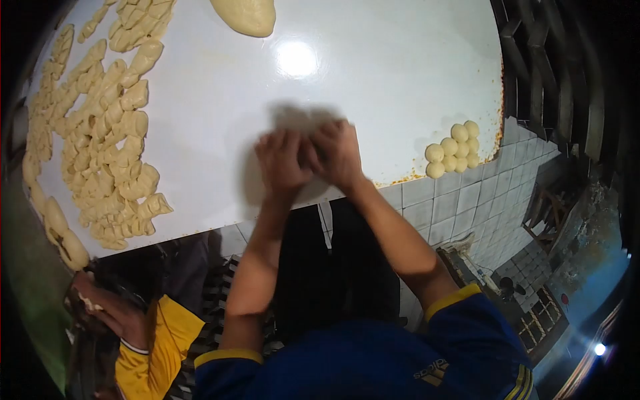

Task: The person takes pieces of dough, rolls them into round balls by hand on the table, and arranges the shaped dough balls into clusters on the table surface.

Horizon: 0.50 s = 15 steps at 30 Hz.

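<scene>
My left hand (pixel 283 160) and my right hand (pixel 337 152) are side by side over the white tabletop (pixel 387 80), near its front edge. Both have curled fingers pointing down at the surface, and the thumbs almost meet. Whatever lies under the palms is hidden from me. To the right, a small cluster of smooth round dough balls (pixel 449 147) sits by the table's corner. Many torn, uneven dough pieces (pixel 107 147) are spread along the left side. A large smooth lump of dough (pixel 248 15) rests at the far edge of view.
At the lower left, a person in a yellow shirt (pixel 157 347) has an arm by the table's left corner, near a long dough roll (pixel 63 233). Rusty marks line the table's right edge. White tiles (pixel 460 207) and dark slatted metal (pixel 553 67) lie beyond it.
</scene>
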{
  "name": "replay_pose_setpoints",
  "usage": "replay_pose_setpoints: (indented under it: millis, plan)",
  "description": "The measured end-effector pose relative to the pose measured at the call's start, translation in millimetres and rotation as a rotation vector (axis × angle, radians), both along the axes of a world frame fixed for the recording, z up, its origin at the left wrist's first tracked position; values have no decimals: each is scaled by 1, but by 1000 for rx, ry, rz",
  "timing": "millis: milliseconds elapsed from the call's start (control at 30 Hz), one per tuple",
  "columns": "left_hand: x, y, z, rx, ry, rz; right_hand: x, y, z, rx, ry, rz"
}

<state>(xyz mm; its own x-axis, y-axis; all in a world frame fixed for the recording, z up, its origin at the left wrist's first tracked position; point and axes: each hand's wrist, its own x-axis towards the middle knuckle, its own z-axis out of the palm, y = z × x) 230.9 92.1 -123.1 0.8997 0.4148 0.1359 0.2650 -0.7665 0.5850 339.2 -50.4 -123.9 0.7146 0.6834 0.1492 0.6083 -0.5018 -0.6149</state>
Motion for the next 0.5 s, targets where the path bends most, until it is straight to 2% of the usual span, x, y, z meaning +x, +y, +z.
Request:
replay_pose_setpoints:
  millis: [67,133,167,233,300,367,400,433,467,500]
  plan:
    - [-35,-12,-3,-8,-3,-46,-26,-27,15,128,45,49]
    - [-72,17,-9,89,7,-119,-2,-69,9,67,2,73]
    - [-90,41,-48,218,27,-147,11,-80,5,5,-42,97]
    - [-40,63,-9,140,41,54,49,-57,10,-8,-192,-18]
    - [4,50,6,86,50,54,48,-19,0,31,-226,-54]
    - [16,16,7,24,60,47,28,10,-1,-15,-39,-85]
    - [5,-6,-2,55,-30,44,9,8,-1,62,-30,-62]
    - [-11,-19,-8,87,-117,41,-17,0,4,139,-17,-38]
    - [-32,-22,-6,91,-120,41,-26,-21,16,63,77,66]
    - [-57,-19,-4,115,-93,-14,-18,-41,13,68,69,67]
